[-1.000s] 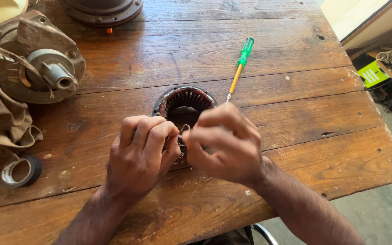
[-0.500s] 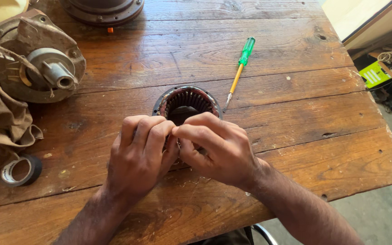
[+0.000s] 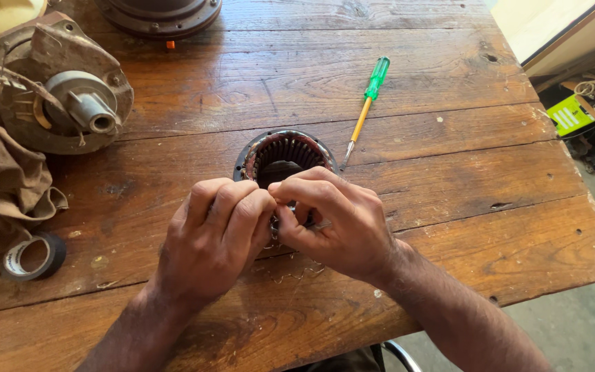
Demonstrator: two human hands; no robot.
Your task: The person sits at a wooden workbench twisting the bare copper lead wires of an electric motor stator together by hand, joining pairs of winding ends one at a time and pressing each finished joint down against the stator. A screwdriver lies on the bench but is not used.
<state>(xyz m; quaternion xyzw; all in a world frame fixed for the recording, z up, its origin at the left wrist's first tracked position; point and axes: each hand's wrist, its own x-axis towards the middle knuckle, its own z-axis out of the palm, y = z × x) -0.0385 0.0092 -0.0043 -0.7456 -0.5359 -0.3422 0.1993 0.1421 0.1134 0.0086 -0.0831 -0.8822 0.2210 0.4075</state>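
Observation:
A round motor stator with slotted inner teeth stands on the wooden table, right in front of me. My left hand and my right hand meet at its near rim, fingers curled together and pinching something small there. What they pinch is hidden by the fingers. Thin wire scraps lie on the wood just below my hands.
A green-handled screwdriver lies just right of the stator. A rusty motor housing and a brown cloth sit at the left, with a roll of black tape below them. Another round metal part is at the far edge. Clutter lies on the floor at right.
My right hand has lowered and closed in against my left hand at the stator's near rim. The left hand has barely moved.

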